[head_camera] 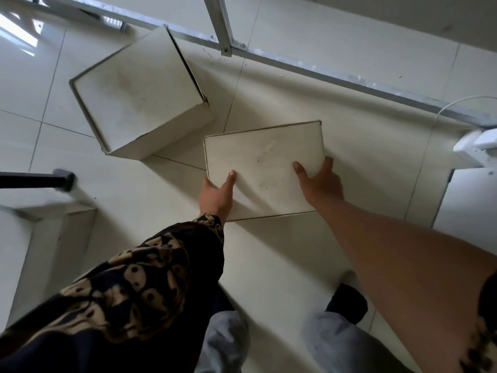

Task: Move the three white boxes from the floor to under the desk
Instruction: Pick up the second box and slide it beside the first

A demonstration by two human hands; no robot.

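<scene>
A flat white box [265, 162] lies in the middle of the tiled floor, and both hands grip it. My left hand [216, 196] clasps its near left corner, thumb on the lid. My right hand [318, 183] clasps its right edge, thumb on top. A larger white box [137, 95] sits to the upper left on the floor, turned at an angle, close to the grey metal desk rail [322, 67]. A third box is not clearly in view.
A metal desk leg [220, 25] rises from the rail at the top. A white cable and a white plug block [476, 145] lie at the right edge. A black bar [37, 180] juts in from the left. White panels stand at the lower left and right.
</scene>
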